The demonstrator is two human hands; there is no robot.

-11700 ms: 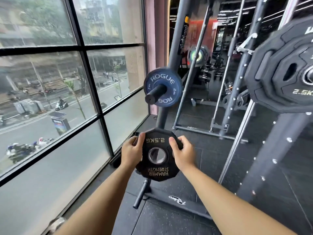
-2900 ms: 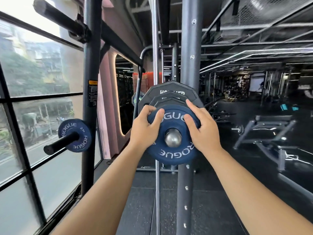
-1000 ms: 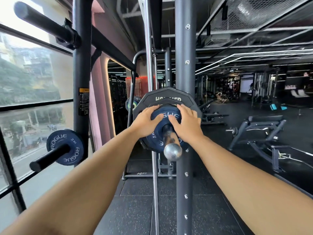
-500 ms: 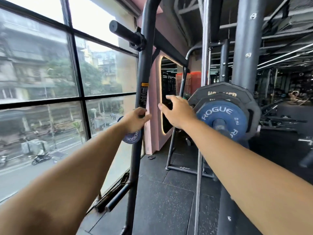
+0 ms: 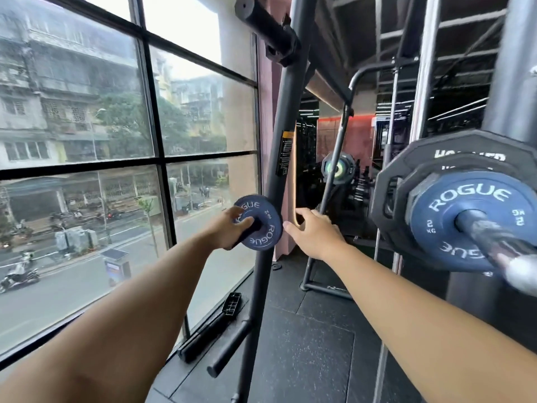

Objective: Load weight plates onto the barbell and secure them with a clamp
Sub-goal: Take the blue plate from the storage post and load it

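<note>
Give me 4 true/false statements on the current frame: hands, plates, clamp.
1. The left hand is on the small blue plate stored on the rack peg. True.
2. The right hand grips the barbell sleeve. False: it hangs open beside the rack upright, apart from the sleeve.
3. A blue 2 kg plate is the outermost plate on the barbell. True.
4. A clamp sits outside that plate. False: none is visible; the sleeve is bare.

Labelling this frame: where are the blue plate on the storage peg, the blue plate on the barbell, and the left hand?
Peg plate [image 5: 266,238], head view, lower face.
Barbell plate [image 5: 436,219], head view, left face.
Left hand [image 5: 229,228], head view, knuckles.
</note>
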